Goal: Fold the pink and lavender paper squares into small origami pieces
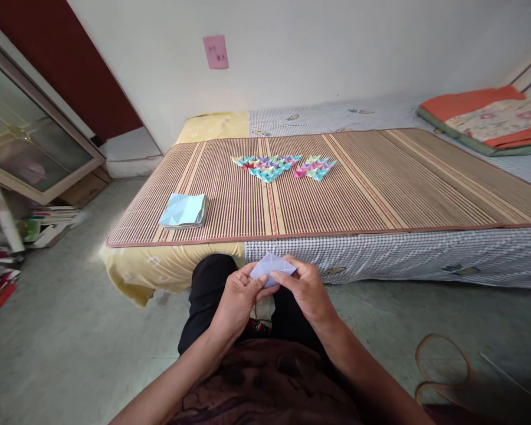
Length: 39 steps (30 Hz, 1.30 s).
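Note:
Both hands hold a small lavender piece of folded paper over my lap, just in front of the bed's edge. My left hand pinches its left side with the fingers closed. My right hand grips its right side, fingers curled over the top. On the striped bamboo mat lie two clusters of finished folded paper shapes, the smaller cluster to the right. A stack of square coloured papers, light blue on top, rests at the mat's near left.
The mat covers a low bed with a yellow and checked sheet. Folded orange bedding lies at the far right. A glass-fronted cabinet and books stand at left. A pink note hangs on the wall. A looped cord lies on the floor.

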Available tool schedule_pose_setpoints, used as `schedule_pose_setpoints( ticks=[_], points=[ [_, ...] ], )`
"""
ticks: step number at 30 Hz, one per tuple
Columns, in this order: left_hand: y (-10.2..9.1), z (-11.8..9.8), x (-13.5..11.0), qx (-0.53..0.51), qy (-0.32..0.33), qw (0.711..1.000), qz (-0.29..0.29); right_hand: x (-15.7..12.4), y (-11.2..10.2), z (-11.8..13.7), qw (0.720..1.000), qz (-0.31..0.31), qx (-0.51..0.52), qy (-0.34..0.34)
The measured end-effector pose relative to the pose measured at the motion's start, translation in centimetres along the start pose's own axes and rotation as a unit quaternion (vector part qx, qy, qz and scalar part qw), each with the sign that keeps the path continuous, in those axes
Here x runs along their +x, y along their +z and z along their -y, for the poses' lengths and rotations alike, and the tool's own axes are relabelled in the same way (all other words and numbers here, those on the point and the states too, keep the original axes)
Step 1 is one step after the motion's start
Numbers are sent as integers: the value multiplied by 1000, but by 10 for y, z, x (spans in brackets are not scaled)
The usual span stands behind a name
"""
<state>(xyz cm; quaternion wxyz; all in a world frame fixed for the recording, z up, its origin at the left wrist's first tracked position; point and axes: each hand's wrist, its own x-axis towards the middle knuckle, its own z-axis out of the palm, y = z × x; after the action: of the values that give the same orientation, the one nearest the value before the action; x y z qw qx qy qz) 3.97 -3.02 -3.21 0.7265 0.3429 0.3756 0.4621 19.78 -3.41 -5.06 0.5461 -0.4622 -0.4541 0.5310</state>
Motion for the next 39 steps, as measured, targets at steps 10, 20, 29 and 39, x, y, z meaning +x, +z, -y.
schedule_pose_setpoints(
  ticks=[10, 20, 29, 39],
  points=[
    [0, 0, 1, -15, -2, 1000, -28, 3, -11, -7, 996, 49, -66, -48],
    [-3, 1, 1, 13, 3, 1000, -1, 4, -16, 5, 995, 48, -82, -28],
    [-2, 0, -2, 30, 8, 999, -24, -3, -13, 12, 984, 4, -143, -108],
    [5, -24, -17, -167, -175, 963, 123, -21, -3, 15, 806, -74, -366, -460]
  ],
)
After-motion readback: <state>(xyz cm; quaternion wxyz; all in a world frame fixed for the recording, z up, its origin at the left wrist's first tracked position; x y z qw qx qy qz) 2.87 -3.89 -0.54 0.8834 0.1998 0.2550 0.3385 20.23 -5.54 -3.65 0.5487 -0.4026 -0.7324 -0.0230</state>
